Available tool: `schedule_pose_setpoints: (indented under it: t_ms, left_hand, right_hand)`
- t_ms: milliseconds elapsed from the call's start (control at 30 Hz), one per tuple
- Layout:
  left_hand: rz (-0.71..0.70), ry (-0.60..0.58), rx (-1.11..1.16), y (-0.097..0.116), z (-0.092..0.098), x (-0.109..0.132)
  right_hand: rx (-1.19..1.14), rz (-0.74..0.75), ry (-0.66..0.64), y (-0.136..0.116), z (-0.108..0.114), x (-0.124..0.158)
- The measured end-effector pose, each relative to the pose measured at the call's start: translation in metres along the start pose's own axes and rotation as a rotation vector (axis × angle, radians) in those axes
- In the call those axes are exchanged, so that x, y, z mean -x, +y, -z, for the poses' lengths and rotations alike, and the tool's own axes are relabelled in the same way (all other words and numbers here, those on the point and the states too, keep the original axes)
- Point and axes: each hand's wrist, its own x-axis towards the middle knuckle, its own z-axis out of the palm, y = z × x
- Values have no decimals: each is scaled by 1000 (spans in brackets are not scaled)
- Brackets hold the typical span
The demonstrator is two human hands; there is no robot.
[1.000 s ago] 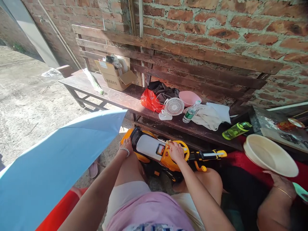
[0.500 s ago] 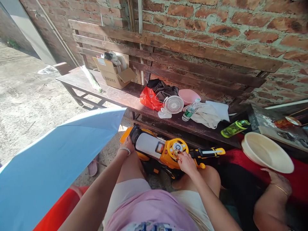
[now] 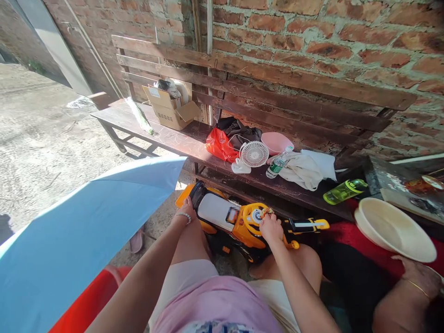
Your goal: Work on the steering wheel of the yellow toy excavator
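Note:
A yellow and black ride-on toy car (image 3: 243,229) with a white seat lies across in front of my knees. My left hand (image 3: 188,212), with a bead bracelet on the wrist, is closed on the car's black and yellow end at the left. My right hand (image 3: 271,228) is closed over the right side of the yellow steering wheel (image 3: 250,216). A small orange, multicoloured thing shows at its fingertips, too small to name. Part of the wheel is hidden behind this hand.
Behind the car runs a wooden bench (image 3: 176,141) carrying a cardboard box (image 3: 168,111), red bag (image 3: 220,144), white fan (image 3: 254,154), water bottle (image 3: 277,164) and green bottle (image 3: 343,192). A blue umbrella (image 3: 104,208) covers the left. At right, another person's hand (image 3: 416,273) is near cream basins (image 3: 395,226).
My right hand has moved slightly right, from the steering wheel's hub to its right side, with the small thing at its fingertips. My left hand stays on the car. The view has shifted slightly.

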Motion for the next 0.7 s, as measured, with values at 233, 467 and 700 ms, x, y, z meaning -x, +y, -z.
schedule_pose_setpoints:
  t_ms: [233,467,700]
  left_hand:
    - [-11,-14,-1,7,15,6]
    - [53,-13,8,26,20,4]
    - [53,-24,79,18,18,5]
  right_hand:
    - [5,44,27,-2,-6,21]
    - [12,86,40,1,-9,18]
    - [40,115,90,0,-16,15]
